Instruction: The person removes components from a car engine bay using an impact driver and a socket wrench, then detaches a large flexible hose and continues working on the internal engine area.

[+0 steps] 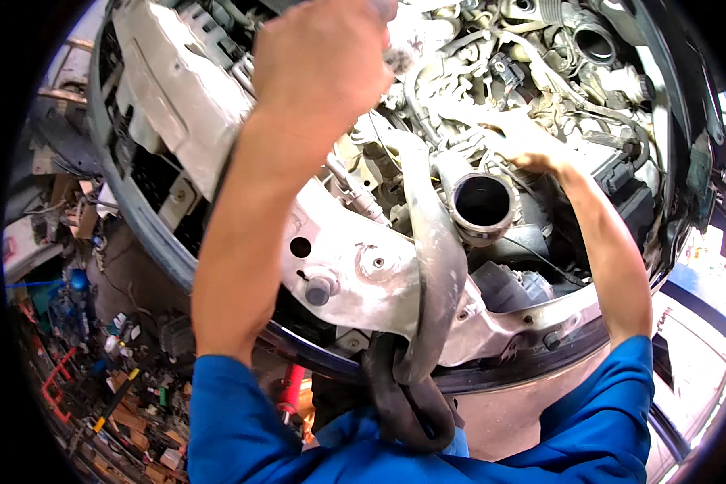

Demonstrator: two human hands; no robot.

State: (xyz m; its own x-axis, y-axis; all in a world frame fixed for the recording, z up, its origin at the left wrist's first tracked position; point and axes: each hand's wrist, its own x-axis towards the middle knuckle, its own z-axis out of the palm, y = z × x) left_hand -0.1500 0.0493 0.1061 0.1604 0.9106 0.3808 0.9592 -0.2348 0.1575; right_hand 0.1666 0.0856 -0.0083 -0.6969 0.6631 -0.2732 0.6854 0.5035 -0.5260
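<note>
Over the far part of the open engine bay, my left hand (pixel 327 56) is closed in a fist, back of the hand toward me. Whatever its fingers wrap round is hidden, though a dark edge shows beyond the knuckles. My right hand (pixel 528 141) reaches in among hoses and wiring at the right of the engine (pixel 460 89); bright glare washes out its fingers. Just in front of it is a round open pipe mouth (pixel 482 202). A thick grey hose (pixel 436 266) runs between my arms over the front panel (pixel 363 266), its dark looped end hanging over the edge.
A second open round duct (pixel 594 43) lies at the far right. A pale cover panel (pixel 181 81) is at the left of the bay. The dark bumper edge (pixel 157 230) curves before me. Tools and scraps (pixel 129 387) crowd the floor at left, near a red cylinder (pixel 291 387).
</note>
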